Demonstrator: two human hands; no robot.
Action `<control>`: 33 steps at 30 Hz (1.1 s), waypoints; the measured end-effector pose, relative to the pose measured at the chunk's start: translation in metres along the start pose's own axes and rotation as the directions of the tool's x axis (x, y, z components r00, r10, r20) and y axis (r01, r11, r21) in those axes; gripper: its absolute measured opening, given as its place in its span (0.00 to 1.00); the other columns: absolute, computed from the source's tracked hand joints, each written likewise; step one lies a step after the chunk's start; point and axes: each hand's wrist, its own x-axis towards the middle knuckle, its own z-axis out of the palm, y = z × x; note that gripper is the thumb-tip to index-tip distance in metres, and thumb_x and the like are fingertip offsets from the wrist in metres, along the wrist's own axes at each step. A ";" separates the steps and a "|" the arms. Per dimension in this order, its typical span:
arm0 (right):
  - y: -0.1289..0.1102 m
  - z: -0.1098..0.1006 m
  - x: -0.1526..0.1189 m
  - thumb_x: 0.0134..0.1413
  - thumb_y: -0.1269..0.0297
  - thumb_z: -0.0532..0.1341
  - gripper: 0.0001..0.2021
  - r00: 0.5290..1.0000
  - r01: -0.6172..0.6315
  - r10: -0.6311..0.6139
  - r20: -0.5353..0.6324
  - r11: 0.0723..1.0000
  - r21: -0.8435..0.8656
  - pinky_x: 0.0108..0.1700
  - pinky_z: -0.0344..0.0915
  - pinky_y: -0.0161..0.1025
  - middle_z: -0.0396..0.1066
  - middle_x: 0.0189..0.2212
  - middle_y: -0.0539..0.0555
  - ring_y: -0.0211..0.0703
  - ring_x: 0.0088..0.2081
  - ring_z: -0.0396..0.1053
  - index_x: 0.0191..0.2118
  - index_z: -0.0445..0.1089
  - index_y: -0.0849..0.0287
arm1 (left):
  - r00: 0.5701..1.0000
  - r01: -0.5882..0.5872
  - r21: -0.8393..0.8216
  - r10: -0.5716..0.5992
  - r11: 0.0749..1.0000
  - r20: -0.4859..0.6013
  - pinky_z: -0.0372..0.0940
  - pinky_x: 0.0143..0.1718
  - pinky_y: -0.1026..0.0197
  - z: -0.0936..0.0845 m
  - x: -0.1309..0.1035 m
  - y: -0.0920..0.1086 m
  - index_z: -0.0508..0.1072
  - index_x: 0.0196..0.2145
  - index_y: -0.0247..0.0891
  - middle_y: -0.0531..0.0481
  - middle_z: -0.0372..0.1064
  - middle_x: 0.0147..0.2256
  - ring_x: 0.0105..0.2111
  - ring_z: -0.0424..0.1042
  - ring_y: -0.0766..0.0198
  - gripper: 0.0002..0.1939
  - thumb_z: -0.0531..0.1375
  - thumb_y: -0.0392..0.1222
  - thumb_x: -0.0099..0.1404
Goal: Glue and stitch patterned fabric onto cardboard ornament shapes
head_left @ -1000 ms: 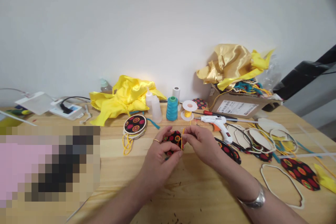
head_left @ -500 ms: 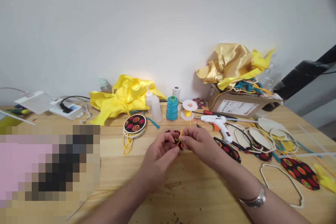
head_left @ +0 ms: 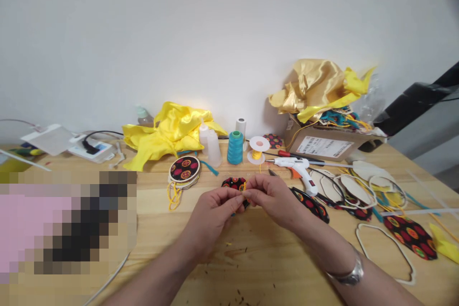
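A small black piece of fabric with red and orange round motifs (head_left: 234, 183) is at my hands over the middle of the table. A yellow cord (head_left: 245, 185) shows beside it. My left hand (head_left: 218, 208) is closed at the piece, thumb and index finger pressed together. My right hand (head_left: 269, 198) pinches the cord, its fingertips meeting the left ones. Fingers hide the exact grip and part of the piece. Behind them stands a spool of yellow cord (head_left: 256, 155), and the white hot glue gun (head_left: 296, 165) lies to the right.
Left of my hands lie round patterned pieces (head_left: 184, 169). Yellow satin (head_left: 168, 129), squeeze bottles (head_left: 214, 148) and a teal thread cone (head_left: 235, 148) line the wall. A cardboard box (head_left: 319, 143) heaped with cloth stands back right. Wooden frames (head_left: 358, 191) and patterned fabric (head_left: 410, 236) spread rightward.
My fingertips have come together, the right ones moving slightly left and down. More of the patterned piece shows above my left fingers, and less of the yellow cord is visible.
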 end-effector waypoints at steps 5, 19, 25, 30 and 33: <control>0.000 -0.002 0.000 0.45 0.69 0.58 0.05 0.998 -0.017 0.011 0.062 0.995 0.095 0.25 0.53 0.31 0.63 0.18 0.46 0.32 0.22 0.57 0.22 0.66 0.61 | 0.999 0.025 -0.084 -0.021 0.996 0.048 0.41 0.15 0.69 -0.001 0.002 -0.003 0.75 0.27 0.34 0.55 0.65 0.20 0.14 0.48 0.78 0.10 0.62 0.45 0.54; -0.006 -0.007 -0.005 0.46 0.64 0.61 0.07 0.976 -0.147 0.095 0.197 0.951 0.271 0.20 0.47 0.29 0.62 0.17 0.44 0.28 0.18 0.52 0.25 0.64 0.61 | 0.997 0.013 -0.140 -0.003 0.990 0.073 0.44 0.15 0.71 -0.004 -0.002 -0.005 0.77 0.26 0.35 0.54 0.68 0.19 0.15 0.52 0.77 0.09 0.66 0.44 0.50; -0.005 -0.004 -0.002 0.45 0.66 0.60 0.06 0.989 -0.074 0.040 0.143 0.968 0.240 0.21 0.48 0.29 0.62 0.16 0.45 0.29 0.19 0.54 0.23 0.65 0.62 | 0.999 0.005 -0.122 -0.001 0.992 0.034 0.41 0.14 0.70 -0.002 0.000 -0.004 0.77 0.26 0.35 0.54 0.68 0.19 0.14 0.50 0.78 0.07 0.64 0.42 0.52; -0.001 0.000 -0.001 0.47 0.68 0.58 0.05 0.994 -0.029 0.002 0.107 0.969 0.245 0.25 0.54 0.30 0.64 0.18 0.46 0.31 0.21 0.59 0.25 0.66 0.61 | 0.999 -0.037 -0.113 0.036 0.993 -0.011 0.41 0.15 0.69 -0.001 0.000 0.000 0.77 0.25 0.34 0.54 0.68 0.19 0.14 0.50 0.78 0.06 0.63 0.40 0.53; 0.000 -0.001 -0.001 0.51 0.67 0.57 0.06 0.995 0.036 -0.053 0.088 0.983 0.182 0.28 0.57 0.31 0.67 0.21 0.47 0.33 0.24 0.62 0.28 0.68 0.61 | 0.998 -0.050 -0.137 0.045 0.989 -0.041 0.40 0.14 0.69 -0.001 -0.001 0.003 0.76 0.23 0.34 0.55 0.67 0.17 0.13 0.50 0.78 0.06 0.63 0.40 0.53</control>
